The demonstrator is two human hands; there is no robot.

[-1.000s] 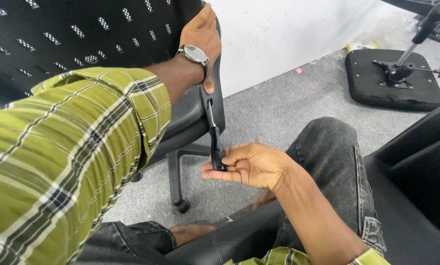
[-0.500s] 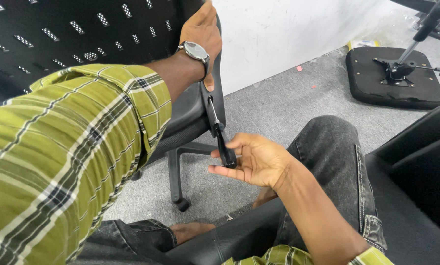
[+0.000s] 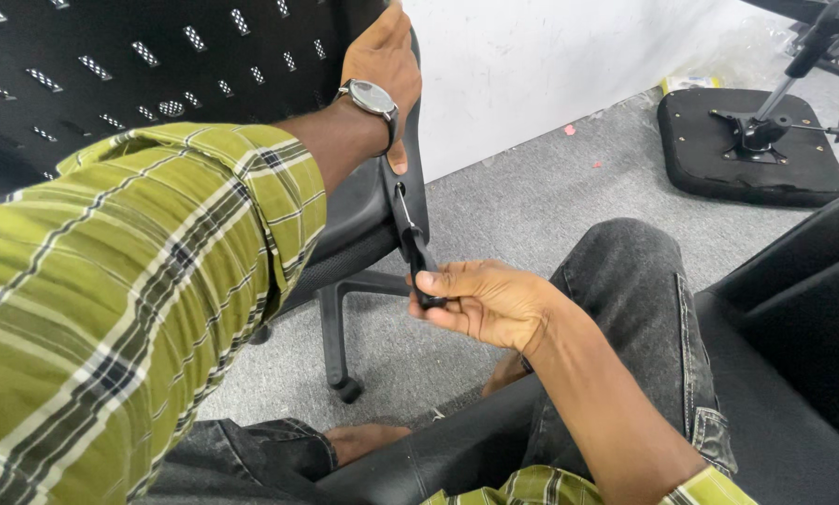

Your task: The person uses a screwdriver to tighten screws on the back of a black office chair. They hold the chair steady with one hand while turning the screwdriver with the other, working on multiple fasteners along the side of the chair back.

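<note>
Right hand [image 3: 480, 301] closed on screwdriver [image 3: 414, 249] handle, tip set against chair back [image 3: 410, 187] edge. Left hand [image 3: 384, 58] gripping chair back near top, watch [image 3: 372, 96] on wrist. Seat pad [image 3: 746, 145] lying well apart on floor [image 3: 541, 206].

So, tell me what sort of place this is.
Probably an office or workshop where chairs are put together. A loose seat pad with its mechanism facing up lies on the grey carpet, and the right hand holds a screwdriver against a mesh chair.

Screwdriver [image 3: 412, 245] tip hidden behind the chair back [image 3: 157, 84] edge
</note>
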